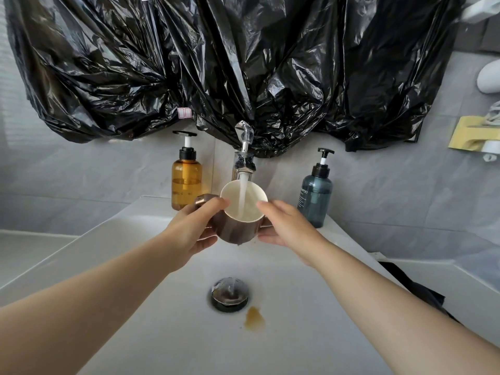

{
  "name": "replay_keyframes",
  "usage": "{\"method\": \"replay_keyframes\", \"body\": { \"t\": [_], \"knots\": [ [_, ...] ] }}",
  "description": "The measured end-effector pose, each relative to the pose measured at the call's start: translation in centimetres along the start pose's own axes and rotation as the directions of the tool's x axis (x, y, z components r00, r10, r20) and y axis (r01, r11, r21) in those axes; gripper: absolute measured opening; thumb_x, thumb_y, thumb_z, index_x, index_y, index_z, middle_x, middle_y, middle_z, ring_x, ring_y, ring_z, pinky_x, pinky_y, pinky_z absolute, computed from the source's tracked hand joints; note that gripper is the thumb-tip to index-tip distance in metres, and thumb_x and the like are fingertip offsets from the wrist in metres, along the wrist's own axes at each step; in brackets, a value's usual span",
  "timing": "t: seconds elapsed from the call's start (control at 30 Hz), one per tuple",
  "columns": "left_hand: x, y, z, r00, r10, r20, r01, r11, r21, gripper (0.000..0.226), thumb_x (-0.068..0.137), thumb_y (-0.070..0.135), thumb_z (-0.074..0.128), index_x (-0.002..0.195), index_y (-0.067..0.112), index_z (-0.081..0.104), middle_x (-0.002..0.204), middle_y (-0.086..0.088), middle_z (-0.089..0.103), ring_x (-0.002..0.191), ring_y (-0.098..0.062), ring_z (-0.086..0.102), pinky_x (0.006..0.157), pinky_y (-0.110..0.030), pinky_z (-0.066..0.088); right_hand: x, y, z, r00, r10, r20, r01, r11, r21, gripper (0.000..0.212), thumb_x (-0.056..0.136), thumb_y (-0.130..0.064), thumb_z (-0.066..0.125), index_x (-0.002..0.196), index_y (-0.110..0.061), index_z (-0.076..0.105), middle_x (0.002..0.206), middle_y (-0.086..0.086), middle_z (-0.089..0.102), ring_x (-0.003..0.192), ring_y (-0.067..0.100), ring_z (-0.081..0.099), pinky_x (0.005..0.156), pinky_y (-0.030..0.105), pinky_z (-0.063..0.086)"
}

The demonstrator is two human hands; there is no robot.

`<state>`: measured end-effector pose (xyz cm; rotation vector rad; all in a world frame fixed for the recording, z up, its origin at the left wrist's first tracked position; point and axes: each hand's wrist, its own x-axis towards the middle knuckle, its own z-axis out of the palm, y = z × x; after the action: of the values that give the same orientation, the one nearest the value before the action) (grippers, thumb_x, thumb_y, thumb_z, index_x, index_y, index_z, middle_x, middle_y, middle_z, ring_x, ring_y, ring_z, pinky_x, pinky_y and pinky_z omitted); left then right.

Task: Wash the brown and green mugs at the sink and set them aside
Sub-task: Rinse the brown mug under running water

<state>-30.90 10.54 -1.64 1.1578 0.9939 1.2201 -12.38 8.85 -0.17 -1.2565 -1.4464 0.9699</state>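
Observation:
A brown mug [236, 230] with a cream inside is held tilted towards me under the tap [244, 155], and a stream of water runs into it. My left hand [192, 230] grips its left side near the handle, thumb on the rim. My right hand [284, 226] holds the mug's right side, thumb at the rim and fingers under the body. Both hands are above the white sink [167, 315]. No green mug is in view.
An amber pump bottle [186, 182] stands left of the tap, a blue-grey pump bottle [315, 197] right of it. Black plastic sheeting [216, 63] covers the wall above. The drain [229, 293] has a brown stain [254, 319] beside it. A dark cloth [416, 290] lies at the sink's right edge.

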Motion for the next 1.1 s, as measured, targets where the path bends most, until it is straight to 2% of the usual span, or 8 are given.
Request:
{"method": "replay_keyframes", "body": {
  "t": [0.1,0.23,0.4,0.6,0.7,0.87,0.97,1.1],
  "knots": [
    [-0.2,0.1,0.1,0.997,0.071,-0.042,-0.070,0.997,0.026,0.064,0.070,0.040,0.081,0.125,0.021,0.057,0.108,-0.003,0.064,0.095,-0.018,0.062,0.080,-0.031,0.049,0.1,0.2,-0.1,0.999,0.010,0.046,-0.005,0.995,-0.097,0.021,0.093,-0.015,0.053,0.105,-0.001,0.064,0.103,0.016,0.071,0.084,0.024,0.074,0.083,0.034,0.060],
    [-0.2,0.0,0.0,0.996,0.081,-0.045,-0.079,0.996,0.046,0.095,0.048,0.048,0.087,0.132,0.022,0.051,0.123,-0.004,0.064,0.110,-0.020,0.063,0.096,-0.041,0.051,-0.1,0.2,0.7,0.997,0.068,0.040,-0.069,0.997,0.028,0.026,0.092,0.001,0.041,0.109,0.006,0.060,0.101,0.022,0.071,0.080,0.030,0.075,0.083,0.035,0.060],
    [-0.3,-0.1,0.5,0.994,0.017,0.106,-0.020,0.999,0.025,0.085,0.052,0.037,0.095,0.125,0.013,0.057,0.106,-0.006,0.067,0.093,-0.022,0.070,0.089,-0.045,0.058,-0.4,0.0,1.2,0.995,0.091,0.043,-0.099,0.963,0.249,0.027,0.092,0.008,0.038,0.111,0.013,0.057,0.103,0.030,0.069,0.078,0.031,0.073,0.067,0.026,0.061],
    [0.1,-0.2,-0.1,0.998,0.065,0.008,-0.066,0.990,0.121,0.099,0.040,0.054,0.084,0.126,0.017,0.055,0.106,-0.007,0.061,0.091,-0.024,0.067,0.073,-0.037,0.060,0.4,0.2,0.0,0.997,-0.060,-0.058,0.045,0.971,-0.235,0.017,0.090,-0.012,0.056,0.099,0.000,0.065,0.092,0.016,0.073,0.071,0.027,0.075,0.084,0.046,0.058],
    [-0.1,-0.4,0.0,0.994,0.105,0.033,-0.110,0.967,0.229,0.089,0.043,0.062,0.080,0.122,0.026,0.059,0.110,-0.002,0.065,0.091,-0.018,0.066,0.073,-0.030,0.053,0.2,0.5,0.1,0.996,-0.066,-0.058,0.052,0.975,-0.218,0.012,0.089,-0.003,0.055,0.089,-0.001,0.067,0.089,0.013,0.070,0.072,0.029,0.074,0.073,0.041,0.062],
    [0.4,-0.3,-0.2,0.996,0.083,0.022,-0.085,0.979,0.187,0.111,0.032,0.052,0.088,0.132,0.022,0.050,0.120,-0.008,0.063,0.096,-0.021,0.067,0.078,-0.031,0.055,0.1,0.7,0.7,0.998,0.028,-0.062,-0.030,0.999,-0.040,0.021,0.089,0.004,0.049,0.101,0.003,0.067,0.100,0.022,0.071,0.077,0.029,0.074,0.066,0.028,0.061],
    [0.6,-0.3,-0.3,0.997,0.081,0.004,-0.080,0.979,0.187,0.093,0.043,0.040,0.087,0.127,0.021,0.054,0.115,-0.007,0.066,0.094,-0.021,0.068,0.074,-0.031,0.056,0.3,0.7,0.8,0.996,0.093,0.002,-0.093,0.992,0.088,0.024,0.091,0.004,0.046,0.110,0.009,0.061,0.102,0.027,0.070,0.082,0.033,0.074,0.070,0.028,0.061],
    [0.6,-0.4,-0.4,0.994,0.106,-0.025,-0.097,0.966,0.242,0.073,0.058,0.053,0.082,0.122,0.026,0.060,0.112,-0.006,0.066,0.089,-0.017,0.063,0.066,-0.026,0.051,0.4,0.6,0.4,1.000,0.008,-0.013,-0.010,0.989,-0.147,0.015,0.092,-0.007,0.053,0.101,-0.003,0.064,0.099,0.019,0.070,0.079,0.028,0.074,0.073,0.034,0.062]
  ]
}}
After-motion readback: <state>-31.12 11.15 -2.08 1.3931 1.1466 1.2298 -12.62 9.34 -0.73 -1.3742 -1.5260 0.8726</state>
